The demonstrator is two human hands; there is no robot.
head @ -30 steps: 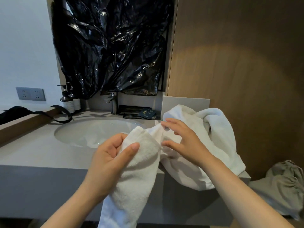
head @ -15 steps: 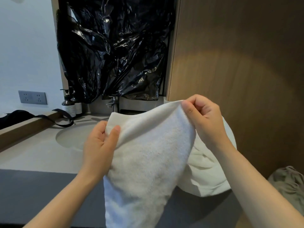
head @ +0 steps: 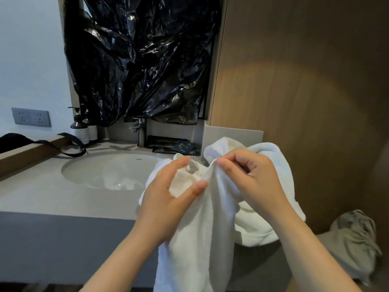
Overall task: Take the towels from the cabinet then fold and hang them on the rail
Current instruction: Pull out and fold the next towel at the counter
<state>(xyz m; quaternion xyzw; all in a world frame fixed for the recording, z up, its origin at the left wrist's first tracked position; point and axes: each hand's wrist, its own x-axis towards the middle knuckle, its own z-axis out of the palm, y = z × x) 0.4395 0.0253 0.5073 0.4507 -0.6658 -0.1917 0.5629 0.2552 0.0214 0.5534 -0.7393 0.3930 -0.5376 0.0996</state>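
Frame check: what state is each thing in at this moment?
white towel: unfolded, bunched, hanging from both hands.
left hand: grips its bunched top.
right hand: pinches its upper edge.
second towel: heaped on the countertop's end.
faucet: no water running.
pump bottles: upright.
black plastic sheet: crumpled, hanging behind the faucet.

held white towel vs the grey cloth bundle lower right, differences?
The white towel is gripped by the left hand and right hand, hanging down; the grey cloth bundle lies untouched. Towel is white terry; bundle is grey-olive and crumpled. Both are soft fabric.
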